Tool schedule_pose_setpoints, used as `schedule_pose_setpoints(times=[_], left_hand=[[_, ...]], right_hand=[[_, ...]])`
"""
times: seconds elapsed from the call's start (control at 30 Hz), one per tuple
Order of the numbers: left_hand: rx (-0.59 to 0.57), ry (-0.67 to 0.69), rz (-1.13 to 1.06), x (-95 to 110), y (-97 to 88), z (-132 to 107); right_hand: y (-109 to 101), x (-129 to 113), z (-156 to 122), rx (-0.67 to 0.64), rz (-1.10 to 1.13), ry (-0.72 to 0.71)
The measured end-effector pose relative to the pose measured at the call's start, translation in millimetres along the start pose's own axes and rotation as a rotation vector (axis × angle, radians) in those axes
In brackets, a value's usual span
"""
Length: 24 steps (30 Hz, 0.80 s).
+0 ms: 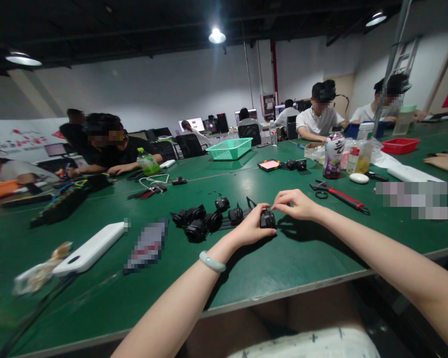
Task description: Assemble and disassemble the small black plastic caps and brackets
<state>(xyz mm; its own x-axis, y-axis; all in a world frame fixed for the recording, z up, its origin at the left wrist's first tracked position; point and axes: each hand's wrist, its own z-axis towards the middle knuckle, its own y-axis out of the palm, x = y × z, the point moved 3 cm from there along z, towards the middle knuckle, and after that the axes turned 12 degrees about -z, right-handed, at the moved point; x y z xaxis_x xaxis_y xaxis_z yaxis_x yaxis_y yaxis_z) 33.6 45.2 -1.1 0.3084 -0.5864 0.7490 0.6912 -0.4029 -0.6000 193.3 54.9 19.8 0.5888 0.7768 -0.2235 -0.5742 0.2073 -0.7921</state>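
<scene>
Near the middle of the green table, my left hand (251,226) is closed around a small black plastic part (268,219), thumb along its near side. My right hand (294,203) is just to the right, its thumb and forefinger pinched together beside the part's upper edge. Whatever those fingertips hold, if anything, is too small to see. Left of my left hand lies a cluster of similar black parts (196,229), with a single black part (222,203) behind it and several tiny dark pieces farther back.
Red-handled pliers (345,197) lie right of my right hand. A white power bank-like device (91,248) and a dark pouch (147,247) lie at left. Farther back stand a green basket (229,149), a purple-labelled bottle (333,154) and a red tray (400,145). Co-workers sit around the table.
</scene>
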Motion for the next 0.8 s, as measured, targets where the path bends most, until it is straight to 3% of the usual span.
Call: schedule_pose_setpoints(times=[0.27,0.8], left_hand=[[0.003,-0.016,0.015,0.4,-0.6,-0.9],[0.012,-0.006,0.011,-0.4,0.6,-1.0]], right_hand=[[5.1,2.2,-1.2,-0.038,-0.006,-0.056],[19.7,12.4,-2.1,-0.148,-0.007,0.02]])
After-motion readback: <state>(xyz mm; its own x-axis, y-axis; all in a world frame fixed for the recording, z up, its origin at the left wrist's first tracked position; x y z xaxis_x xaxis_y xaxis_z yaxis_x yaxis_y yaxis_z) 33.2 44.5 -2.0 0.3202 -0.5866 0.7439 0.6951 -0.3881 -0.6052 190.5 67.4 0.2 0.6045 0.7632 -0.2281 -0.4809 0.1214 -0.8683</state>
